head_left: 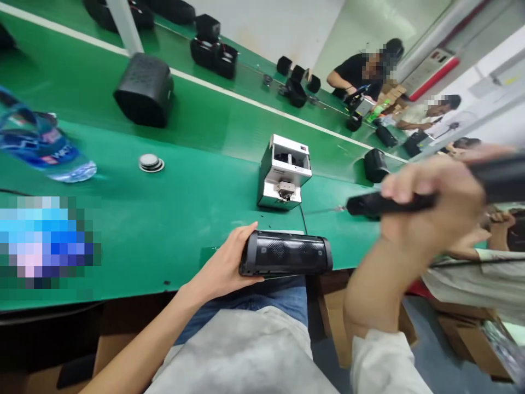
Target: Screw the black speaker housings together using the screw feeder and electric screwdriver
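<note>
My left hand grips the left end of a black speaker, which rests near the front edge of the green table. Its perforated panel faces up toward me. Raised on the right and smeared by motion, my right hand is closed around a black power screwdriver. The thin bit of the screwdriver points left, toward a white and black screw feeder behind the speaker. The bit's tip is apart from both the feeder and the speaker.
On the left lie a water bottle, a round metal disc and a pixelated blue object. A black speaker housing stands beyond, with several more parts further back. Co-workers sit at the far right; one person's sleeve is close by.
</note>
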Demonstrator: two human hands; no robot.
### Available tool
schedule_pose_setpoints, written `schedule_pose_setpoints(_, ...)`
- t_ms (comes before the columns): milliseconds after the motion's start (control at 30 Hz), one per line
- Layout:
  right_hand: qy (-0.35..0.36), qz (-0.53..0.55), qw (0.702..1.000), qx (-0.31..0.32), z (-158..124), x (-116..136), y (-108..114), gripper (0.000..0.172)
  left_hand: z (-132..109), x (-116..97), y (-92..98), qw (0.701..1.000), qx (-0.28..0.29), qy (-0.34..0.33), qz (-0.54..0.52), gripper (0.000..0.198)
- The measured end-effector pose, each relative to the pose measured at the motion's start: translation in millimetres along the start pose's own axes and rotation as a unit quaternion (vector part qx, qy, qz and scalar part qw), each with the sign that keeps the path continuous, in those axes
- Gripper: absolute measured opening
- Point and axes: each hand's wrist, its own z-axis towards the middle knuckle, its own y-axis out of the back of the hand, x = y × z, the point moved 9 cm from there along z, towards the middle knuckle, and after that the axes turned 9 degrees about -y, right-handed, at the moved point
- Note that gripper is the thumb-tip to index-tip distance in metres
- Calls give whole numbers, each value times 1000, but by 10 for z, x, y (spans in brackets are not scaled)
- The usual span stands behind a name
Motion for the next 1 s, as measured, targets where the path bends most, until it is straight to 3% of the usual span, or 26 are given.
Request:
schedule_pose_setpoints(33, 37, -6, 999, -19, 45, -93, -96, 37, 3, -8, 4, 1000, 1, 1, 3, 133)
schedule_pose_setpoints(133, 34, -41, 999, 3, 181, -578, -485, 30, 4, -20, 1, 1000, 5, 12, 7, 133)
schedule_pose_setpoints(267, 13, -25, 999, 18, 239, -939, -666, 31, -3, 3, -10, 1000, 8, 28, 4, 132)
schedule_pose_setpoints(533, 15, -59, 997, 56, 210, -708, -735, 39, -7, 25, -16, 1000, 5, 28, 7, 133)
schedule_pose_setpoints(667, 10, -61, 997, 42, 276, -916, -742, 46, 0, 25, -5, 1000, 1, 25, 8, 131)
schedule_pose_setpoints(833, 12, -57, 998, 28, 339, -1224, -703, 41, -7, 37, -10, 1000, 5, 22, 13, 133)
schedule_pose_setpoints(1000, -8, -37, 998, 44, 238, -1150, -688, 40, 5, 14, 4, 999, 7, 24, 22, 131)
